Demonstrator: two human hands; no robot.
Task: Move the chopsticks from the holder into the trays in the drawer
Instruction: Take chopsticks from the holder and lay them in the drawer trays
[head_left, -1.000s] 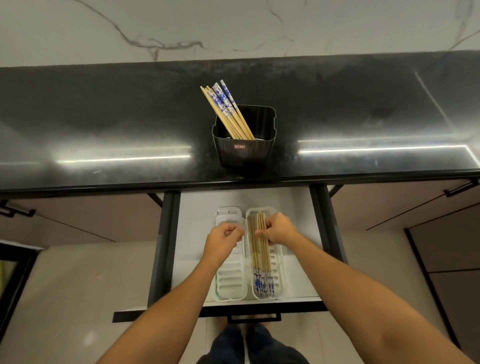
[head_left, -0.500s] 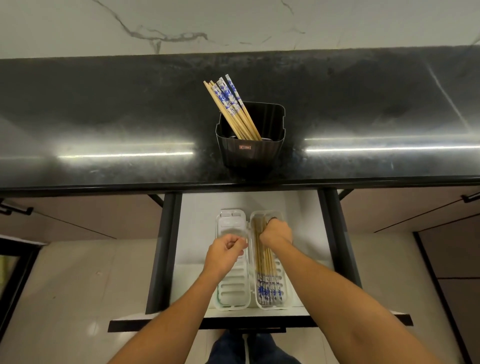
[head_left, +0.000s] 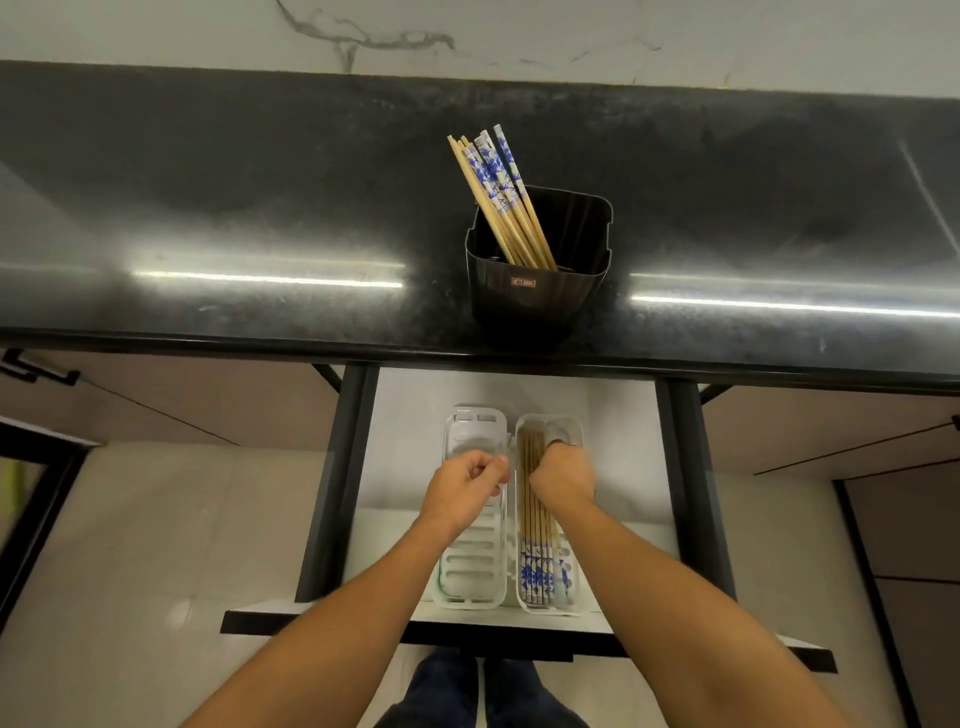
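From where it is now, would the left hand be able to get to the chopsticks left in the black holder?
Probably yes. The left hand hovers over the slotted tray, and the remaining chopsticks stick out of the open-topped holder near the counter's front edge. Nothing stands between them.

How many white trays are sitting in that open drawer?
2. The left tray lies empty under the left hand; the right tray, beside it, holds chopsticks under the right hand.
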